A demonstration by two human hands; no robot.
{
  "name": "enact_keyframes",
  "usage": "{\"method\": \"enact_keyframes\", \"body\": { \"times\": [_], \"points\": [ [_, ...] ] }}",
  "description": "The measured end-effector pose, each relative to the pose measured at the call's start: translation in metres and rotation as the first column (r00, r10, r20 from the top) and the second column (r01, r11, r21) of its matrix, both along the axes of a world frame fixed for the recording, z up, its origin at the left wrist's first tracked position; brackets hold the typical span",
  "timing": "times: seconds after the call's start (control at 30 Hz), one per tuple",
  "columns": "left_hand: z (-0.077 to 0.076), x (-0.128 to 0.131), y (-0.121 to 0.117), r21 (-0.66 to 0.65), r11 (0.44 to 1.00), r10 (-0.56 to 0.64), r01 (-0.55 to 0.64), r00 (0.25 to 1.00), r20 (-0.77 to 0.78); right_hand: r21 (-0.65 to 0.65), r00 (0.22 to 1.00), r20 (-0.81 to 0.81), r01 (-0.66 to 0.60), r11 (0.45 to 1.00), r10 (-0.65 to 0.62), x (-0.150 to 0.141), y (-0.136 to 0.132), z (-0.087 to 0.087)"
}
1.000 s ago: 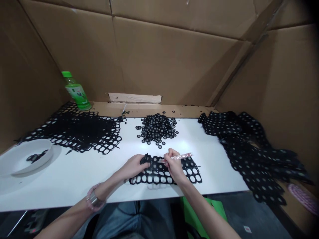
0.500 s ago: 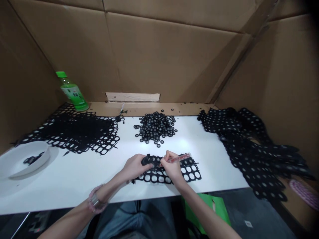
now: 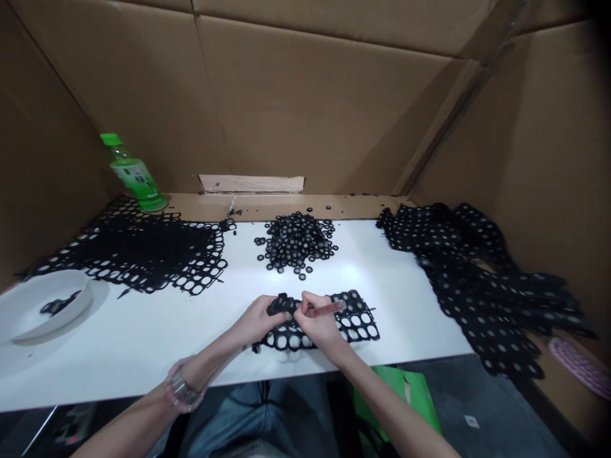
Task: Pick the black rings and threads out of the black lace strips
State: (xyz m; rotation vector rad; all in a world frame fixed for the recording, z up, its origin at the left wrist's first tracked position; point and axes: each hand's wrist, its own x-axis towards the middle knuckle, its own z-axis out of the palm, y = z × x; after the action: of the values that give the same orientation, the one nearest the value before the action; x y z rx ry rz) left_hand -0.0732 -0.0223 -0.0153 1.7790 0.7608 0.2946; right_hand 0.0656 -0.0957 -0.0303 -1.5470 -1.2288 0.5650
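A black perforated mesh sheet (image 3: 356, 324) with round holes lies on the white table (image 3: 143, 346), right under my hands. My left hand (image 3: 260, 320) pinches its bunched, folded left end. My right hand (image 3: 316, 321) grips a slim, translucent red pen-like tool (image 3: 329, 309) close to that same fold. The tool's tip is hidden by my fingers. My two hands nearly touch, and they cover the middle of the sheet.
A heap of small black rings (image 3: 296, 242) sits beyond my hands. Large black mesh piles lie at left (image 3: 143, 251) and right (image 3: 477, 286). A white bowl (image 3: 45, 305) holds black scraps. A green-capped bottle (image 3: 133, 172) stands by the cardboard wall (image 3: 310, 95).
My right hand has moved left toward my left hand, and the red tool now lies lower and more hidden in my fingers. The sheet has shifted slightly, and the view has tilted a little.
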Motion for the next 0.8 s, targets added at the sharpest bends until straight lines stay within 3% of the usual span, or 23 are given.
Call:
{"method": "enact_keyframes", "body": {
  "times": [0.1, 0.2, 0.27, 0.37, 0.57, 0.7, 0.8],
  "points": [
    [0.003, -0.001, 0.001, -0.011, 1.0, 0.009, -0.01, 1.0, -0.024, -0.013, 0.966, -0.258, 0.003, 1.0, -0.006, 0.006, 0.002, -0.001],
    [0.008, -0.002, 0.003, 0.147, 0.989, -0.002, 0.017, 0.994, -0.106, -0.004, 0.819, -0.572, 0.057, 0.998, -0.05, 0.016, 0.003, -0.001],
    [0.011, -0.002, 0.003, 0.277, 0.96, -0.002, 0.041, 0.99, -0.139, 0.018, 0.764, -0.642, 0.093, 0.995, -0.06, 0.021, 0.002, 0.0],
    [0.015, 0.002, 0.001, 0.332, 0.942, -0.004, 0.057, 0.987, -0.159, 0.039, 0.754, -0.656, 0.08, 0.996, -0.035, 0.022, -0.001, 0.002],
    [0.017, 0.016, -0.001, 0.281, 0.957, -0.013, 0.079, 0.973, -0.23, 0.036, 0.805, -0.587, 0.13, 0.991, -0.084, 0.019, -0.006, 0.003],
    [0.017, 0.021, -0.003, 0.324, 0.943, 0.05, 0.073, 0.933, -0.358, 0.054, 0.871, -0.481, 0.144, 0.988, -0.101, 0.02, -0.008, 0.0],
    [0.017, 0.023, -0.005, 0.399, 0.915, 0.119, 0.064, 0.901, -0.418, 0.087, 0.868, -0.483, 0.182, 0.979, -0.119, 0.021, -0.007, -0.003]
  ]
}}
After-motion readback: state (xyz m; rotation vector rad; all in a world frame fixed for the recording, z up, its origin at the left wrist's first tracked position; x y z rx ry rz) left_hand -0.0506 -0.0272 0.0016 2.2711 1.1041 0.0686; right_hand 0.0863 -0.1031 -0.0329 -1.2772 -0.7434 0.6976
